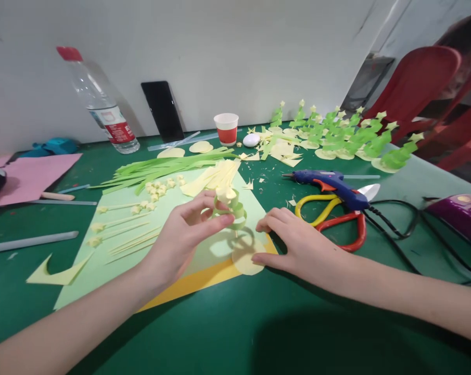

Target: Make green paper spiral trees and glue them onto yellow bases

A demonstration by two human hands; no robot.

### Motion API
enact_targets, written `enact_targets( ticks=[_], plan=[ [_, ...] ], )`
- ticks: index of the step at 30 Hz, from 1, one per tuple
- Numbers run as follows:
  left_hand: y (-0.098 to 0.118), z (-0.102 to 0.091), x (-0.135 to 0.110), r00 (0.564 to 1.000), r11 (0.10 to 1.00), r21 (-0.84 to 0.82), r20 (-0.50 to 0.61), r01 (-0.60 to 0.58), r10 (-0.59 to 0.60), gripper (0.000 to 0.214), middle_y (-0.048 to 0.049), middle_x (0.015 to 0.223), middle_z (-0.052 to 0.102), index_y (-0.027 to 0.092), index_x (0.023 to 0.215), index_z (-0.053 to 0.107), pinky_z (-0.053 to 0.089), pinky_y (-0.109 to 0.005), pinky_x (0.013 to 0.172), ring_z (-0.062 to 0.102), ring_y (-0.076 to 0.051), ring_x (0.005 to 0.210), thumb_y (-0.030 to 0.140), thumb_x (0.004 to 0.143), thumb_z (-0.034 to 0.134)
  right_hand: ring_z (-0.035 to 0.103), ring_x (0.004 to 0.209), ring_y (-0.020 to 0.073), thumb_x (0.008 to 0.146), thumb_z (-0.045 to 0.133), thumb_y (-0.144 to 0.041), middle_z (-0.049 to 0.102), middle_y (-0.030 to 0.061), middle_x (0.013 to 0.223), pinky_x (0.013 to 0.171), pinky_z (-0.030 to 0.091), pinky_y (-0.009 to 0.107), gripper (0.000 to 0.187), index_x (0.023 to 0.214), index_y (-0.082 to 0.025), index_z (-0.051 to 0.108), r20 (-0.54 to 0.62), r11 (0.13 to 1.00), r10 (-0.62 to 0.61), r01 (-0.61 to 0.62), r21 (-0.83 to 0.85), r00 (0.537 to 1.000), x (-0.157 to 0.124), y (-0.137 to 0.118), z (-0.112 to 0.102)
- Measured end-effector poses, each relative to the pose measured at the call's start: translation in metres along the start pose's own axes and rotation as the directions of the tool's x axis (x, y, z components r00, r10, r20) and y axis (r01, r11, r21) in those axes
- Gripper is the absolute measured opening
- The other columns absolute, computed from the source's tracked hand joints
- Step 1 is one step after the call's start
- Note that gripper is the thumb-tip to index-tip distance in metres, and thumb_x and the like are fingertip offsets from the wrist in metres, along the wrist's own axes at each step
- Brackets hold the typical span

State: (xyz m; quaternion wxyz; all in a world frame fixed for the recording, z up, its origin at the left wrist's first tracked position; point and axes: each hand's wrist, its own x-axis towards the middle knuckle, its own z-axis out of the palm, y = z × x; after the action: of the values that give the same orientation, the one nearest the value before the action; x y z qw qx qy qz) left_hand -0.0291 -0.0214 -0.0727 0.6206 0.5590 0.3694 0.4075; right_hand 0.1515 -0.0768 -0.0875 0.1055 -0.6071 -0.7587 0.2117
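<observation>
My left hand [188, 234] pinches a small paper tree [230, 206], a curled green strip with a pale yellow star on top, and holds it just above the light green sheet [114, 260]. My right hand [297, 245] rests on the table with fingers partly curled, its thumb and fingertips touching a pale yellow paper disc [247, 260] that lies below the tree. A yellow sheet [204, 281] shows under the green one.
Green paper strips [161, 169], yellow strips and tiny stars lie behind. A blue glue gun [332, 183] and red-yellow scissors [336, 219] sit right of my hand. Several finished paper trees [348, 136], a red cup [226, 128], a water bottle [102, 107], a phone [163, 110] and red chairs [422, 83] stand farther off.
</observation>
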Motion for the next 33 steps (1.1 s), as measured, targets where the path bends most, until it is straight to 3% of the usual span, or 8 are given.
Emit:
enact_targets(
  ticks=[2,7,13,17,21,28,33],
  plan=[
    [0.003,-0.001,0.001,1.0,1.0,0.008,-0.006,0.001,-0.001,0.007,0.0012,0.081,0.052,0.021,0.06,0.066,0.043,-0.024,0.067,0.052,-0.014,0.08,0.018,0.064,0.071,0.051,0.09,0.0221,0.071,0.066,-0.038,0.054,0.0065,0.095,0.074,0.045,0.035,0.031,0.092,-0.017,0.057,0.083,0.997,0.066,-0.069,0.035,0.994,0.011,-0.002,-0.007],
    [0.003,-0.007,0.008,1.0,1.0,-0.022,-0.01,-0.019,0.019,0.007,0.0032,0.077,0.057,0.019,0.063,0.064,0.044,-0.023,0.067,0.053,-0.01,0.073,0.018,0.069,0.069,0.052,0.076,0.0168,0.068,0.067,-0.031,0.053,0.002,0.084,0.062,0.041,0.028,0.016,0.076,-0.02,0.057,0.19,0.995,0.062,-0.074,0.059,0.98,0.019,-0.007,-0.014],
    [0.006,-0.015,0.014,0.997,0.997,-0.057,-0.055,-0.054,0.051,0.008,0.0052,0.072,0.059,0.02,0.061,0.065,0.043,-0.023,0.068,0.054,-0.009,0.07,0.017,0.068,0.069,0.05,0.083,0.0178,0.064,0.07,-0.032,0.05,0.0043,0.1,0.067,0.039,0.028,0.037,0.095,-0.018,0.054,0.153,0.995,0.091,-0.095,0.019,0.984,0.016,-0.012,-0.012],
    [0.012,-0.018,0.017,0.992,0.993,-0.078,-0.092,-0.09,0.083,0.007,0.0062,0.071,0.062,0.021,0.06,0.066,0.041,-0.023,0.069,0.055,-0.009,0.071,0.017,0.065,0.07,0.047,0.072,0.0136,0.066,0.068,-0.028,0.051,0.0009,0.092,0.06,0.035,0.026,0.022,0.081,-0.02,0.054,0.224,0.99,0.078,-0.102,0.094,0.971,0.015,-0.014,-0.013],
    [0.018,-0.022,0.021,0.985,0.988,-0.075,-0.125,-0.133,0.123,0.006,0.0062,0.067,0.063,0.02,0.06,0.067,0.039,-0.024,0.071,0.054,-0.009,0.069,0.017,0.064,0.07,0.044,0.061,0.011,0.063,0.065,-0.018,0.05,-0.0018,0.073,0.05,0.031,0.023,0.018,0.075,-0.019,0.051,0.237,0.964,0.097,-0.15,0.219,0.967,0.019,-0.017,-0.014],
    [0.024,-0.025,0.022,0.974,0.983,-0.06,-0.156,-0.175,0.164,0.01,0.006,0.068,0.064,0.019,0.056,0.066,0.037,-0.025,0.076,0.053,-0.008,0.071,0.015,0.064,0.069,0.045,0.054,0.0087,0.068,0.065,-0.02,0.047,-0.0052,0.063,0.049,0.035,0.021,0.037,0.103,-0.017,0.052,0.123,0.933,0.073,-0.112,0.341,0.99,0.045,-0.018,-0.018],
    [0.019,-0.022,0.019,0.985,0.995,-0.013,-0.139,-0.103,0.1,0.007,0.0047,0.072,0.062,0.02,0.062,0.065,0.039,-0.028,0.08,0.054,-0.011,0.077,0.019,0.067,0.069,0.05,0.068,0.0138,0.068,0.064,-0.028,0.056,0.0064,0.099,0.06,0.042,0.029,0.037,0.102,-0.018,0.053,-0.059,0.965,0.058,-0.041,0.26,0.997,0.056,-0.011,-0.018]
  ],
)
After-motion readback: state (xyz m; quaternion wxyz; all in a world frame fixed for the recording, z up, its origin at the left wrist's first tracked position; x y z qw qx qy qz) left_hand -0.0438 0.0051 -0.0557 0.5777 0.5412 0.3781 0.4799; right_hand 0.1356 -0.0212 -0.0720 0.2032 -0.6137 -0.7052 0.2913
